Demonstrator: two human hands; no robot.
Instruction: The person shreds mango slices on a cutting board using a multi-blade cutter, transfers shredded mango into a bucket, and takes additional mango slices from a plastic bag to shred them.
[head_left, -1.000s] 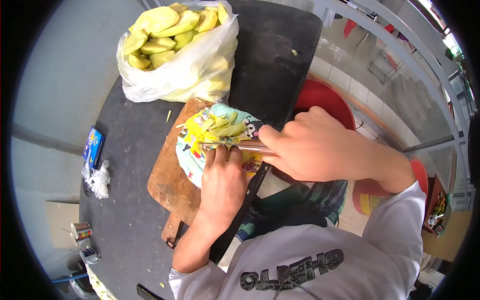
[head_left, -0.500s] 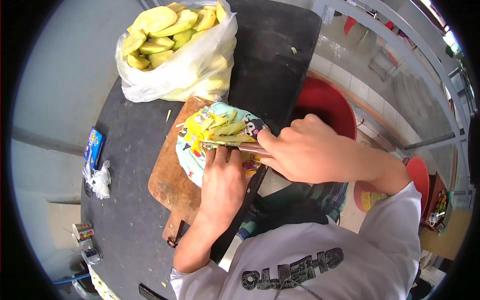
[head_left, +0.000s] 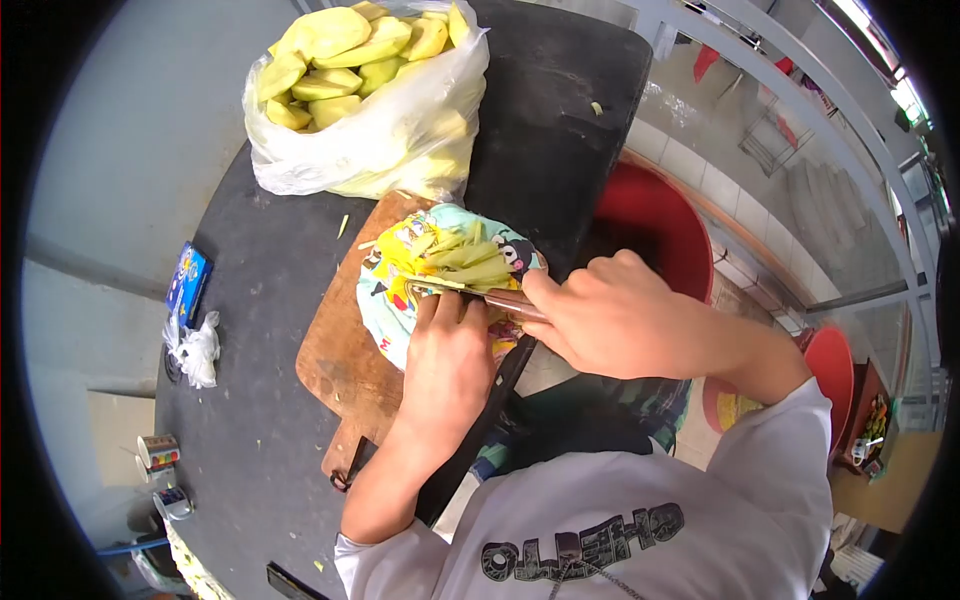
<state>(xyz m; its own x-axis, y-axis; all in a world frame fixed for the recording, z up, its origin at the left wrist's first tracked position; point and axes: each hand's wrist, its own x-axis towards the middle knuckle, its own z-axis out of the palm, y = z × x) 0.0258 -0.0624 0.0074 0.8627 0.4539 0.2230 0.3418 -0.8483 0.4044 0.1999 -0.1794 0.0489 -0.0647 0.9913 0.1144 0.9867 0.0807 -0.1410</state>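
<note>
My right hand (head_left: 605,312) is closed around the brown handle of a knife (head_left: 512,301). The knife's blade lies just beyond the fingertips of my left hand (head_left: 447,362), along the near side of a pile of pale green-yellow fruit strips (head_left: 470,262). My left fingers are bent and pressed down; whatever lies under them is hidden. Beneath the strips is a round, pale-green piece with cartoon prints (head_left: 378,318); I cannot tell whether it is cloth or a plate. It rests on a wooden cutting board (head_left: 335,365) whose handle points toward me.
A white plastic bag (head_left: 330,165) full of peeled fruit pieces (head_left: 340,80) stands at the back of the black table (head_left: 250,420). A blue packet (head_left: 187,285) and crumpled white plastic (head_left: 197,352) lie left. Beside the table's right edge is a red tub (head_left: 660,220).
The knife and my right hand have shifted slightly toward me, and the blade now angles more. My left hand stays almost in place. The whole view has moved a little.
</note>
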